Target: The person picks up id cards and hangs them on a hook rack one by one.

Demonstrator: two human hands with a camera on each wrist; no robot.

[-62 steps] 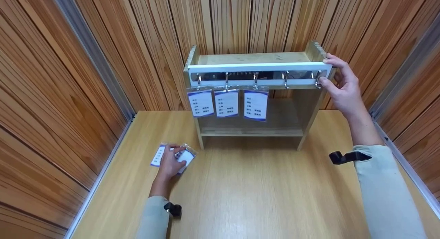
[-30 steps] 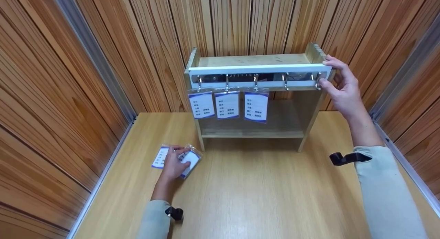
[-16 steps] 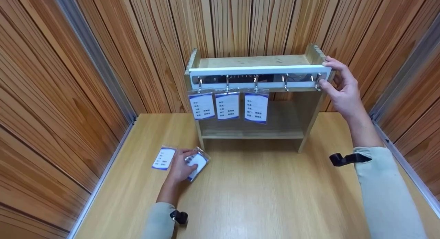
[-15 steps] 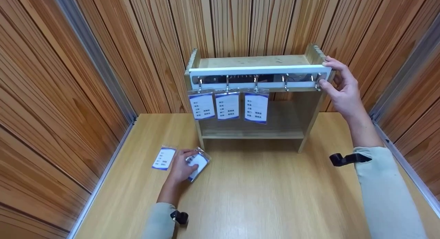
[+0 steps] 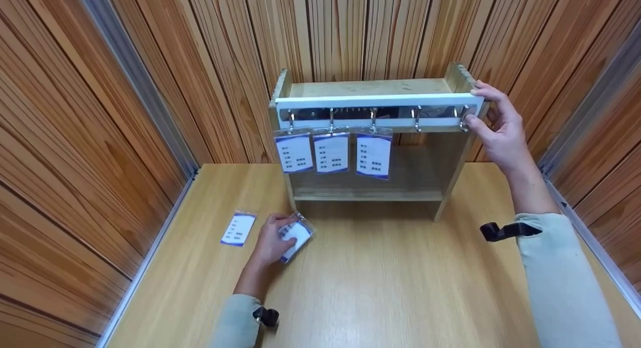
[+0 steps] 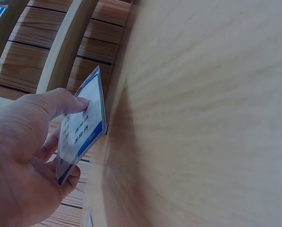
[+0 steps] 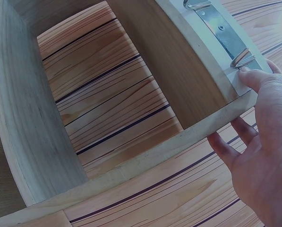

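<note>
White plastic rail (image 5: 425,99) across the front of a pale wood shelf (image 5: 368,194), and three badges (image 5: 331,152) dangle off its left-hand hooks. From where I'm standing, the left hand (image 5: 273,240) has another badge (image 5: 300,233) pinched, thumb on its face, tilted near the shelf's left front foot; can't tell if a corner touches the table (image 5: 375,293). One more badge (image 5: 239,229) lies flat off to the left. Right hand (image 5: 503,130) grips the rail's right end, thumb pressed just beside the last hook (image 5: 464,118).

What'd worry me: that clear sleeve looks slick, so a lazy pinch and the card's probably on the table. Lift it carelessly and it could clip the shelf foot, it's that near. Bigger one imo is the right hand: uneven pressure at one end might twist the rail (no idea how it's fixed) or nudge the shelf, and the dangling cards could swing and hop off. Thumb's also crowding that last hook.
</note>
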